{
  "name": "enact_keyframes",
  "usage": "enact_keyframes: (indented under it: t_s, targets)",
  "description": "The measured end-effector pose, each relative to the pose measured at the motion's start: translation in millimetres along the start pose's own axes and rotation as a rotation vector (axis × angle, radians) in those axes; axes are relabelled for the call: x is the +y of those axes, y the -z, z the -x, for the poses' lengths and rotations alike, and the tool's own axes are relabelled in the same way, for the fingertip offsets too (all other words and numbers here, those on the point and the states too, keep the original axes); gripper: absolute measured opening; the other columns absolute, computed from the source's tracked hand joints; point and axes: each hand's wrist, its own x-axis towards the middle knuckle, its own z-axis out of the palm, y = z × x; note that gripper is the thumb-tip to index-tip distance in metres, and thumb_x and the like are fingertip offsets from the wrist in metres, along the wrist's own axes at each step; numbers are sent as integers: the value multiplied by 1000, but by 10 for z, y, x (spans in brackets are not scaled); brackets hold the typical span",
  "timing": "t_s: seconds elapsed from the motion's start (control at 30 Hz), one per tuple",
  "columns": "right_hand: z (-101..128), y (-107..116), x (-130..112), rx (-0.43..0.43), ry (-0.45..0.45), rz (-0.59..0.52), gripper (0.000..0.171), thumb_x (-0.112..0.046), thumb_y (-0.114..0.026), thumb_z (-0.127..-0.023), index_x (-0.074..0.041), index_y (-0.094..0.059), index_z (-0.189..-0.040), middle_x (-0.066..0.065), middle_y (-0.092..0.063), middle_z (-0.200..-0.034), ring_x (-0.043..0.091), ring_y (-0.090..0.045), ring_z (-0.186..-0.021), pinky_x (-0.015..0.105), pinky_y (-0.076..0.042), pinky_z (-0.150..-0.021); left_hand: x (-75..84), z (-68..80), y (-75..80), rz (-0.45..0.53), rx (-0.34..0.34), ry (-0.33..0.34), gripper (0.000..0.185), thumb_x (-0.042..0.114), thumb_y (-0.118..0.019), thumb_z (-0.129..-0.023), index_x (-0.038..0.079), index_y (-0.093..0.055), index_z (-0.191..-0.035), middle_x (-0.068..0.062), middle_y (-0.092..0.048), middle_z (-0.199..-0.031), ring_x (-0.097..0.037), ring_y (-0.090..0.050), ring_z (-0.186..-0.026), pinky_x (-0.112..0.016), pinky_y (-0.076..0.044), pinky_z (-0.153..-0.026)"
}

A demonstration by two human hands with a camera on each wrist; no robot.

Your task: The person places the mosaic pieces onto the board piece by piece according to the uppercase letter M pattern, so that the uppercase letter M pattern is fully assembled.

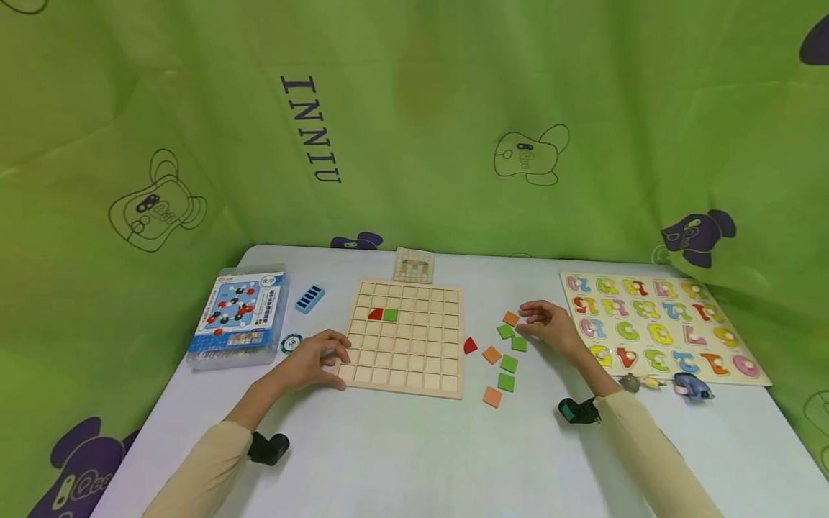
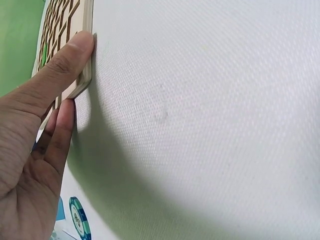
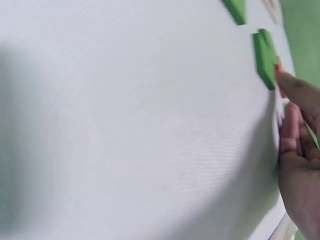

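The left hand (image 1: 317, 360) rests against the near left corner of the wooden grid board (image 1: 406, 338), thumb straight along its edge, gripping nothing. The right hand (image 1: 550, 325) lies on the counter (image 1: 401, 453), fingers relaxed, fingertips touching a green tile (image 1: 519, 343) among loose orange and green tiles. A number puzzle (image 1: 660, 327) lies further right.

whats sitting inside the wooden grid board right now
Two pieces sit inside the wooden grid board: a red quarter-circle piece and a green square tile beside it. The left hand covers the near-left corner cells, so those cannot be checked.
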Motion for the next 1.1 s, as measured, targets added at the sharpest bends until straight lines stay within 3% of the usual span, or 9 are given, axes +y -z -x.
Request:
enact_keyframes:
  t_s: [0.47,0.67,0.87,1.1]
  targets:
    - [-102,-7,46,-12,103,127,30,-2,-72,-84,4,-64,-112,17,-66,-98,11,-56,-77,14,-47,-64,19,1,0,4,-7,-6,31,11,-87,-66,6,-65,-87,-14,-52,-127,-34,-46,-118,-33,-54,-88]
    - [-125,6,80,-25,145,102,33,-3,-73,-83,4,-64,-114,18,-67,-97,9,-54,-73,14,-45,-59,37,3,6,-3,-4,4,31,10,-87,-65,6,-65,-87,-13,-52,-126,-34,-46,-118,-33,-54,-88]
    - [-110,9,93,6,176,79,34,-2,-73,-83,7,-64,-115,21,-67,-97,14,-57,-76,12,-46,-62,27,-1,0,14,-11,-2,32,10,-87,-66,5,-65,-88,-14,-52,-127,-34,-46,-119,-33,-54,-89]
    - [-66,36,72,27,110,-52,37,2,-69,-85,12,-59,-119,30,-63,-111,12,-67,-86,11,-52,-73,26,4,-1,9,-3,7,31,10,-87,-66,6,-65,-87,-13,-52,-127,-34,-46,-118,-33,-54,-88]
